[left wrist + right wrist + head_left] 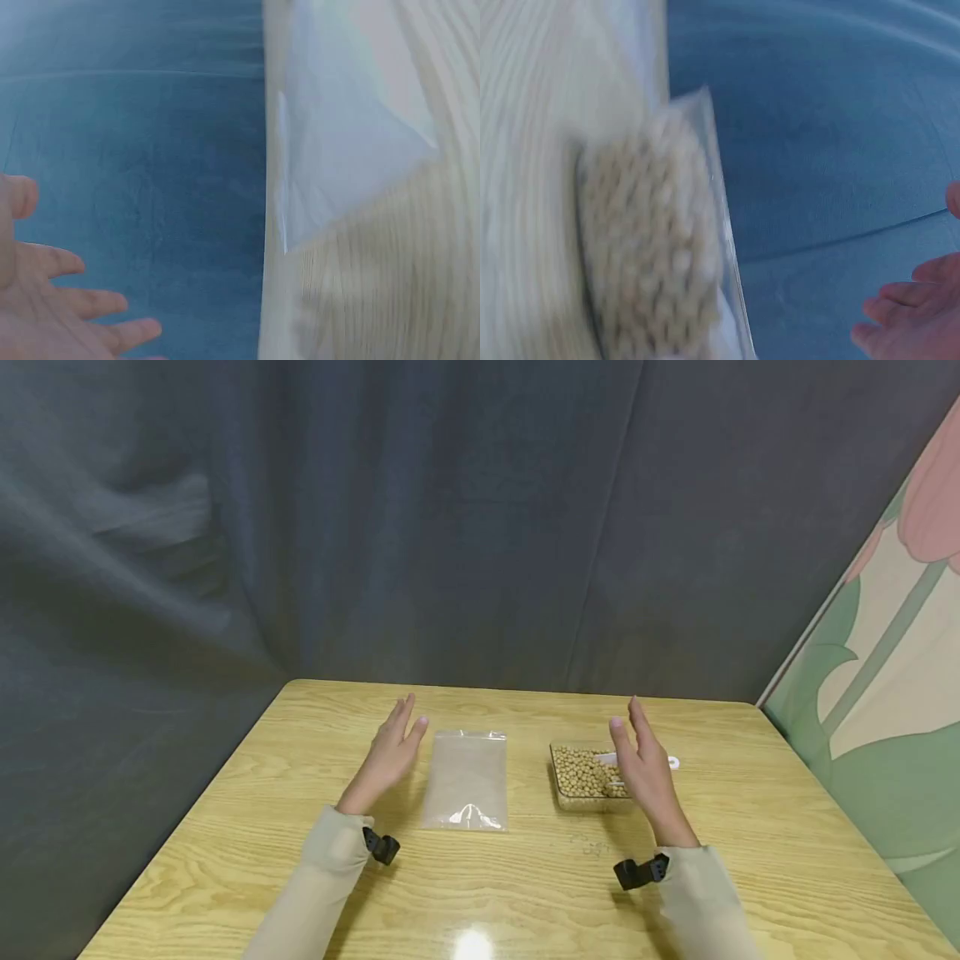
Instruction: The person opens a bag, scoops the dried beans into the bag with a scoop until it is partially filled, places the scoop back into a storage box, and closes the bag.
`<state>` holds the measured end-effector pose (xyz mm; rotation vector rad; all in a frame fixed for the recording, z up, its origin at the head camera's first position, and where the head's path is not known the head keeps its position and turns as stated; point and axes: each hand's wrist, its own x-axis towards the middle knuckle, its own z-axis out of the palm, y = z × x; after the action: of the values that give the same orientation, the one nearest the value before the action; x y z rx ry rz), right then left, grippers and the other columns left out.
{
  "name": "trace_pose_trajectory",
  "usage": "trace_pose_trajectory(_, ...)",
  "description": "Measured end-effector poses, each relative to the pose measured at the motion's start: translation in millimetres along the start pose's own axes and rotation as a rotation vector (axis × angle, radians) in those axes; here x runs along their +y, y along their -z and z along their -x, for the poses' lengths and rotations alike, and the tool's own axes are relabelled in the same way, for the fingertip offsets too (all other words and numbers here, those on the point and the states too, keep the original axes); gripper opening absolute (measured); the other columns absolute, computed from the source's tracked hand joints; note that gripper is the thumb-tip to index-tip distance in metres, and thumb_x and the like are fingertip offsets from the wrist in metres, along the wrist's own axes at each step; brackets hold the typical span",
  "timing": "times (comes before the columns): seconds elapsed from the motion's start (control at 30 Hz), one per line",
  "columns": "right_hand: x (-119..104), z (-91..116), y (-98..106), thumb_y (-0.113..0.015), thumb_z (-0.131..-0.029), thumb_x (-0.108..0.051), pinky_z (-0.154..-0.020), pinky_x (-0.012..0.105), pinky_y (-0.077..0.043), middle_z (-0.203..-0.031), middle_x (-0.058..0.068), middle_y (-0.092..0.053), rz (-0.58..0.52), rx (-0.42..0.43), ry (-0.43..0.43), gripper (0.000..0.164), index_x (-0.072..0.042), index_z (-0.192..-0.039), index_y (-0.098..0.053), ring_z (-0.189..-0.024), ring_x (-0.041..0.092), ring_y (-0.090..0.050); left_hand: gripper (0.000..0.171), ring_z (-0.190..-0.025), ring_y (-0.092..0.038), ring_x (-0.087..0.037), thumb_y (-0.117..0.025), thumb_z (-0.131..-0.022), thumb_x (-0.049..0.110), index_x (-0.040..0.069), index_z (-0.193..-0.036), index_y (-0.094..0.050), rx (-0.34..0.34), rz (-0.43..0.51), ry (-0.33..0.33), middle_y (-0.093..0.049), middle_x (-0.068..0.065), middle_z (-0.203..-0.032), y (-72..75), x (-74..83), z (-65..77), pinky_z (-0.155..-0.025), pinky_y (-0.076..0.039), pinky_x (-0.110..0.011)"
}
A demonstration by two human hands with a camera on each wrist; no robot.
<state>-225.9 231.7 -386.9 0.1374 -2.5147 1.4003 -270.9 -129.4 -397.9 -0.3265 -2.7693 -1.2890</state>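
Both hands are raised above the table, palms facing each other, with nothing held. My left hand (390, 756) has straight, spread fingers and stands just left of a clear zip-lock bag (467, 781) that lies flat. Over the right side of a clear box of soybeans (581, 772) is my right hand (647, 768), fingers straight, overlapping the box in the head view. A white scoop (606, 759) rests in the beans, its handle end showing beyond the hand. In the wrist views the left fingers (90, 301) and right fingers (900, 300) are apart from everything.
The wooden table (480, 877) has faint marks in front of the box. A dark curtain (465, 527) hangs behind the table's far edge and down the left. On the right stands a flower-patterned panel (892, 660).
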Motion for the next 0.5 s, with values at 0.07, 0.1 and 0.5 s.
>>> trace_pose_trajectory(0.07, -4.3, -1.4, -3.1, -0.032, -0.101, -0.049, -0.115, 0.055, -0.018, -0.162, 0.007, -0.009, -0.101, -0.005, -0.035, 0.069, -0.019, -0.156, -0.003, -0.148, 0.032, -0.012, 0.063, -0.146, -0.012, -0.041, -0.03, -0.103, 0.045, 0.018, -0.156, -0.009, -0.029, 0.111, 0.024, -0.008, -0.014, -0.161, 3.0, -1.4, -1.0, -0.114, -0.014, -0.06)
trace_pose_trajectory(0.1, -6.7, -2.7, -4.9, -0.032, -0.101, -0.051, -0.116, 0.052, -0.019, -0.162, 0.006, -0.01, -0.159, -0.015, -0.056, 0.07, -0.018, -0.156, -0.004, -0.148, 0.029, -0.013, 0.063, -0.147, -0.013, -0.038, -0.03, -0.103, 0.045, 0.018, -0.156, -0.009, -0.04, 0.159, 0.033, -0.01, -0.013, -0.161, 4.3, -2.4, -1.6, -0.115, -0.015, -0.057)
trace_pose_trajectory(0.5, -28.2, -26.4, -47.7, -0.032, -0.105, -0.033, -0.116, 0.034, -0.026, -0.16, 0.01, -0.019, -0.736, -0.177, -0.281, 0.062, -0.003, -0.154, -0.01, -0.146, 0.022, -0.025, 0.059, -0.144, -0.024, -0.038, -0.032, -0.105, 0.031, 0.008, -0.155, -0.013, -0.116, 0.716, 0.229, -0.012, -0.016, -0.16, 2.8, -21.3, -14.6, -0.118, -0.019, -0.049)
